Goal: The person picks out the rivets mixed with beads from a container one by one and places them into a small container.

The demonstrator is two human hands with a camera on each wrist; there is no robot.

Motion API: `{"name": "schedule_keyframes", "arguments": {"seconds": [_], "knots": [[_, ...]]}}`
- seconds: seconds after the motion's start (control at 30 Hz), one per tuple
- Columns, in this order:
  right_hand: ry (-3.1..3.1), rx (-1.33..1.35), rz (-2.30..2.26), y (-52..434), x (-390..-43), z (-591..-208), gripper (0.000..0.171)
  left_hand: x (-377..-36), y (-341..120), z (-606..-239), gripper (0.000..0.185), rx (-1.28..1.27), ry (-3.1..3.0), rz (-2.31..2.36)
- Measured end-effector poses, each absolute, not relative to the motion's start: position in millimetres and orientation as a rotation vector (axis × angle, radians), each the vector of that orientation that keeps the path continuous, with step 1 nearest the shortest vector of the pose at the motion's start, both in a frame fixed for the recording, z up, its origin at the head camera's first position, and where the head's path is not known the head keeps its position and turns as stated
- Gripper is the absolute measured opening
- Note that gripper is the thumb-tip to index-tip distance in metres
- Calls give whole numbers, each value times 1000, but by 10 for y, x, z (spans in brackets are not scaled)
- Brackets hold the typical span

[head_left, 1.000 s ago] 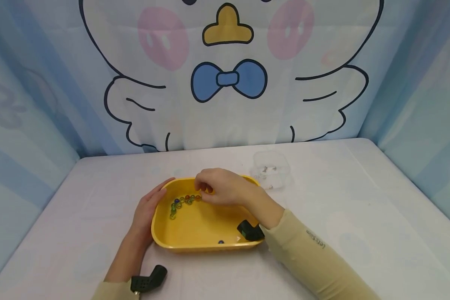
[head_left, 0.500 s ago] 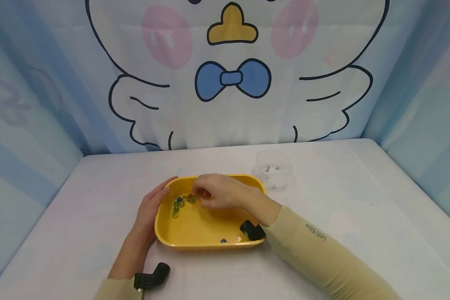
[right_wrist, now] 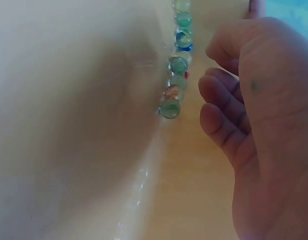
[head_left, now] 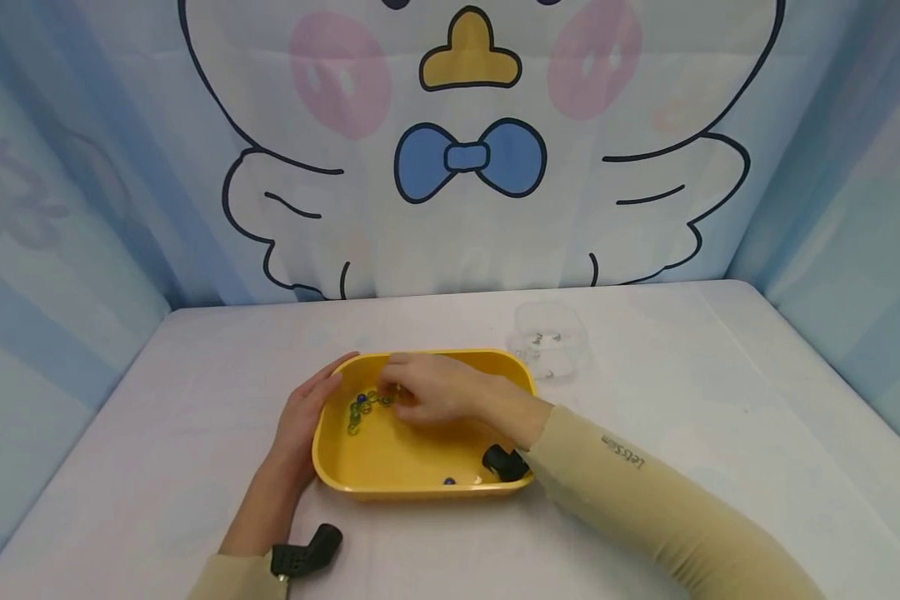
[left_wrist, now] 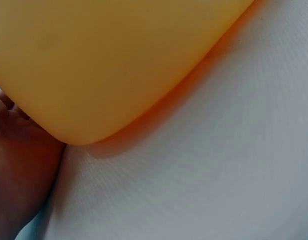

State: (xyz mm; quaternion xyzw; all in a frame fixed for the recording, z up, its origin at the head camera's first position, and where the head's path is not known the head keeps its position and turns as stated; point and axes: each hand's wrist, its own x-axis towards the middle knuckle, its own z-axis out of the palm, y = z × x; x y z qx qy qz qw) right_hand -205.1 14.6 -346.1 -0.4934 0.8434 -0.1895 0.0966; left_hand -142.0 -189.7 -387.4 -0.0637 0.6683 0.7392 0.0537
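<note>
A yellow tray [head_left: 420,492] sits on the white table and holds a short curved row of glass marbles [head_left: 363,407], green, blue and orange. My left hand [head_left: 300,421] holds the tray's left edge with the thumb over the rim; its palm [left_wrist: 19,165] presses the outer wall of the tray [left_wrist: 119,60]. My right hand [head_left: 427,392] is inside the tray, fingers curled, just right of the marbles [right_wrist: 176,65]. In the right wrist view the right hand [right_wrist: 264,125] shows no marble, and the thumb and forefinger tips are hidden.
One blue marble [head_left: 448,481] lies alone near the tray's front wall. A small clear plastic box [head_left: 551,342] stands behind the tray to the right. Printed fabric walls close the table at the back and both sides.
My right hand has come down and slightly left inside the tray, closer to the row of marbles. The left hand has stayed on the tray's edge.
</note>
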Motion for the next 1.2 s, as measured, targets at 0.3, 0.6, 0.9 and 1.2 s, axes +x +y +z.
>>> {"name": "schedule_keyframes", "arguments": {"seconds": [0.3, 0.6, 0.9, 1.2], "knots": [[2489, -1446, -503, 106, -2056, -3478, 22, -1418, -1885, -3871, 46, -202, 2031, 2241], [2517, -1489, -352, 59, -2044, -3505, 28, -1408, -1887, -3871, 46, -194, 2054, 2235], [2535, -1553, -208, 21, -2054, -3522, 30, -1405, -1895, -3879, 46, -171, 2041, 2251], [2523, -1596, -163, 0, -2071, -3534, 28, -1413, -1903, -3881, 46, -152, 2024, 2266]]}}
